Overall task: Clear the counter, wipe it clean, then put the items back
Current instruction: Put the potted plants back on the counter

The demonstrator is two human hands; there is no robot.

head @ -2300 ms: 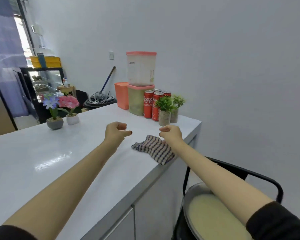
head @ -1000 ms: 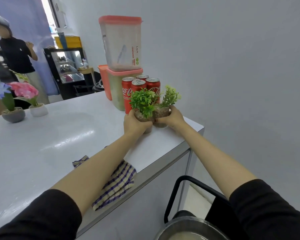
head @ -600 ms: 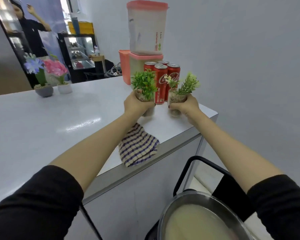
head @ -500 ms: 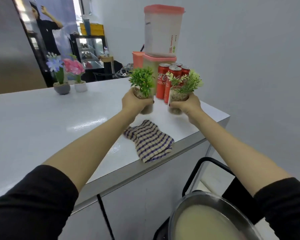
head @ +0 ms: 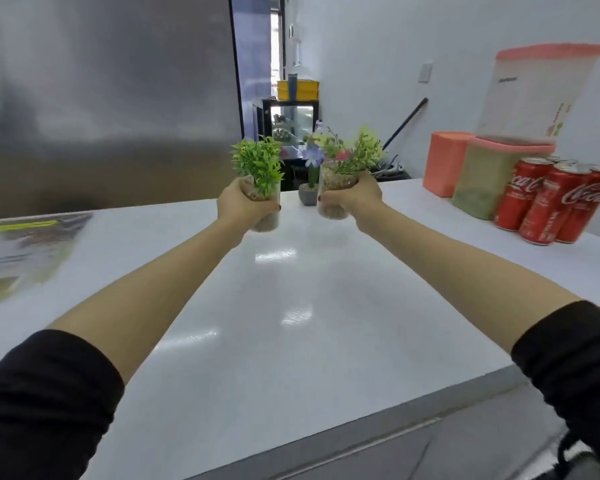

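The small glass pot of bright green leaves [head: 257, 164] and the small glass pot of paler leaves [head: 337, 181] could bump or slip, as they hang close together above the shiny white desk [head: 291, 306]. The left hand [head: 241, 206] grips the bright one, the right hand [head: 354, 199] the pale one, both arms stretched out.

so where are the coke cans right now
The cans stand on the right of the counter in the head view, right beside the green tub, well right of the right hand.
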